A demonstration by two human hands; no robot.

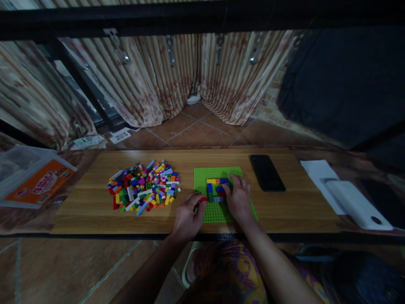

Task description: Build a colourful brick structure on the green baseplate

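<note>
A bright green studded baseplate [200, 175] lies on the wooden table. On it stands a low square outline of toy bricks [210, 193], with yellow, orange, blue, green and grey pieces. My left hand [186, 213] is at the baseplate's left edge, its thumb and fingers closed on a small red brick [203, 199]. Over the right side of the brick outline rests my right hand [239, 198], thumb and index finger apart, the thumb beside a blue brick [220, 190]. That hand covers part of the outline's right side.
Left of the baseplate spreads a pile of loose mixed bricks [147, 188]. A black phone [267, 173] lies to the right. Beyond the table's right end are a white device [357, 204] and paper [319, 171]. A clear plastic box with an orange label [39, 183] stands at the left.
</note>
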